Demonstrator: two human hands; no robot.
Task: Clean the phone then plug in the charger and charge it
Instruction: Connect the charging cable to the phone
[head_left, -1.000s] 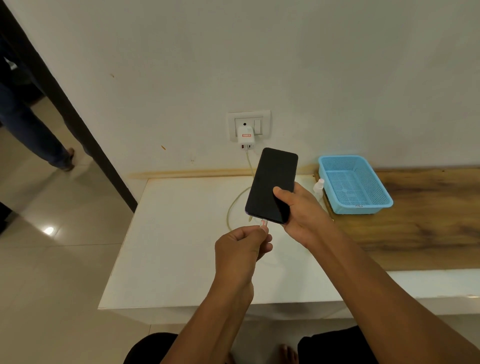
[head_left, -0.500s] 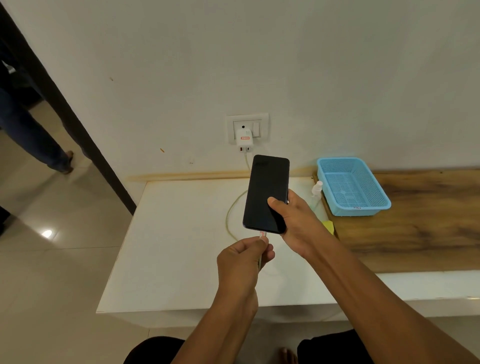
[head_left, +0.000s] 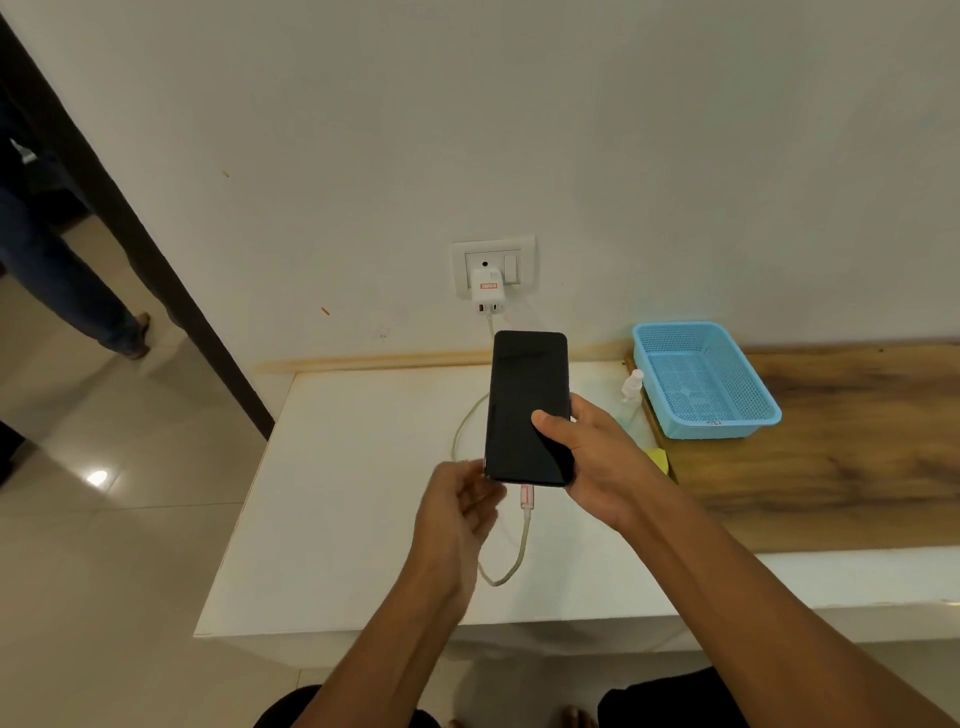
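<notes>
My right hand (head_left: 597, 462) holds a black phone (head_left: 524, 405) upright above the white table (head_left: 332, 519), thumb across its dark screen. A white cable plug (head_left: 527, 496) sits in the phone's bottom port, and its cable (head_left: 511, 569) loops down over the table and up to the white charger (head_left: 488, 291) in the wall socket (head_left: 493, 265). My left hand (head_left: 457, 519) hovers just left of the phone's lower corner, fingers loosely curled and apart, holding nothing.
A blue mesh basket (head_left: 711, 421) stands on the wooden surface (head_left: 831, 457) at the right. A small clear bottle (head_left: 631, 387) and a yellow cloth (head_left: 658, 460) lie beside my right hand. A person's legs (head_left: 78, 291) are on the tiled floor at the left.
My left hand pushed the plug into the phone's port and has let go of it, moving slightly left. The phone turned more upright and sank a little.
</notes>
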